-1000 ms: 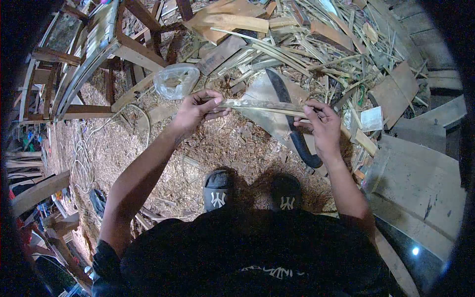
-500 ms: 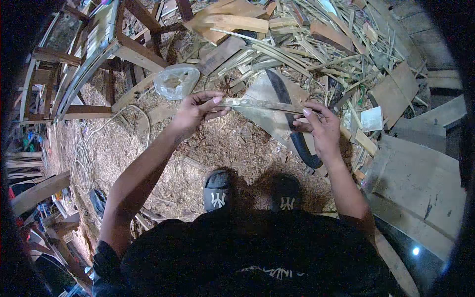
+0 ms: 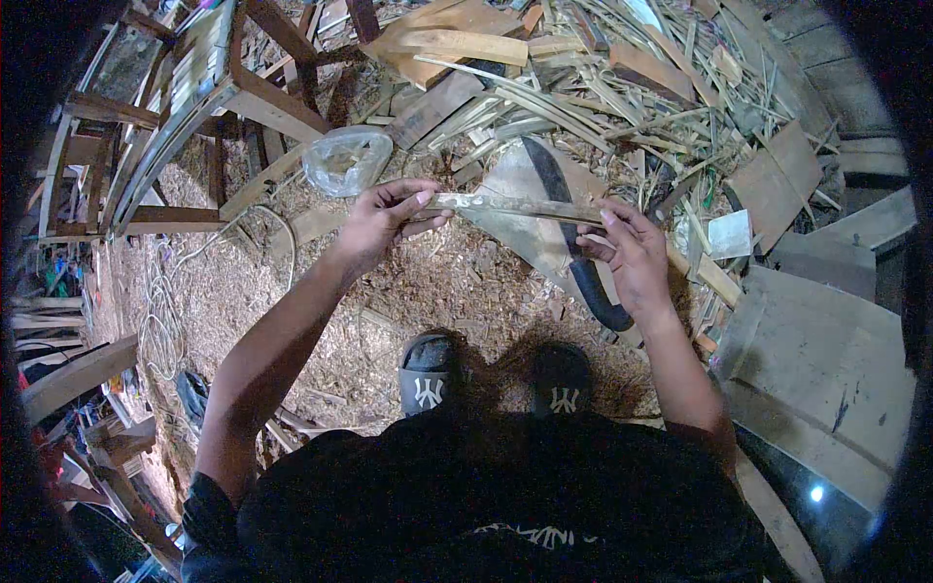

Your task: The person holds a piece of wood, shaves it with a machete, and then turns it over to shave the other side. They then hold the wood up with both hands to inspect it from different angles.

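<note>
A thin, narrow strip of wood [image 3: 515,206] with pale patches is stretched level between my two hands. My left hand [image 3: 389,216] pinches its left end between thumb and fingers. At the other end, the thumb and fingers of my right hand [image 3: 627,248] close on the strip. Below and behind it, on the ground, lies a machete-like tool with a dark curved blade [image 3: 550,170] and a black handle [image 3: 600,291]. A flat pale board [image 3: 515,175] is under that tool. The strip hides part of the blade and the board.
Wood shavings [image 3: 466,282] cover the ground around my sandals [image 3: 426,374]. A clear plastic bag [image 3: 347,160] lies beyond my left hand. Wooden frames [image 3: 277,107] stand at left, near a coiled cord [image 3: 163,325]. Offcuts [image 3: 583,97] pile up ahead; a large panel [image 3: 816,340] is at right.
The strip has turned slightly, so more of its pale, patchy face shows. Both hands stay in nearly the same place, still gripping its ends.
</note>
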### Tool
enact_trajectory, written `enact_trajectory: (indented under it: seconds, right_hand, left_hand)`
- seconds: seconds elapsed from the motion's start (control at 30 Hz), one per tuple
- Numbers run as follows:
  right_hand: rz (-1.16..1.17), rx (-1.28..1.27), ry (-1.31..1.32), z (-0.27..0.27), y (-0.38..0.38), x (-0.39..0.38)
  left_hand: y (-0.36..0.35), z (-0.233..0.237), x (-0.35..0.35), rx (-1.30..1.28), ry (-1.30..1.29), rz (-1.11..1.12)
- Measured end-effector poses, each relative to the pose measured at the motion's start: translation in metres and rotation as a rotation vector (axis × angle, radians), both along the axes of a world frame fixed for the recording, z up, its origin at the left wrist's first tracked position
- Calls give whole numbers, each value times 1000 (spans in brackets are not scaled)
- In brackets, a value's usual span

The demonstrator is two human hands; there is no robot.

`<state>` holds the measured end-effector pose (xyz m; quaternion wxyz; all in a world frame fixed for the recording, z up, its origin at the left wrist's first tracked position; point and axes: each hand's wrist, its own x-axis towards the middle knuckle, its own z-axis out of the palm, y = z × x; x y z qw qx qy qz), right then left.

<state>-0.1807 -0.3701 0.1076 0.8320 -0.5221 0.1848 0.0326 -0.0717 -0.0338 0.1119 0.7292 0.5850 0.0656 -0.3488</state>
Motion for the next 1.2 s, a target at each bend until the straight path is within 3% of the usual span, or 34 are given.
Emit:
enact_trajectory:
  seconds: [0.4,0.57,1.2]
  right_hand:
    - [43,-56,13,-2,0,0]
    - [37,94,44,-2,-1,0]
    - [52,155,46,-17,-7,-6]
  left_hand:
    - [0,-2,-1,27,-23,-18]
    - [2,-4,-2,12,-31,-31]
    - [1,-2,-3,-12,4,-21]
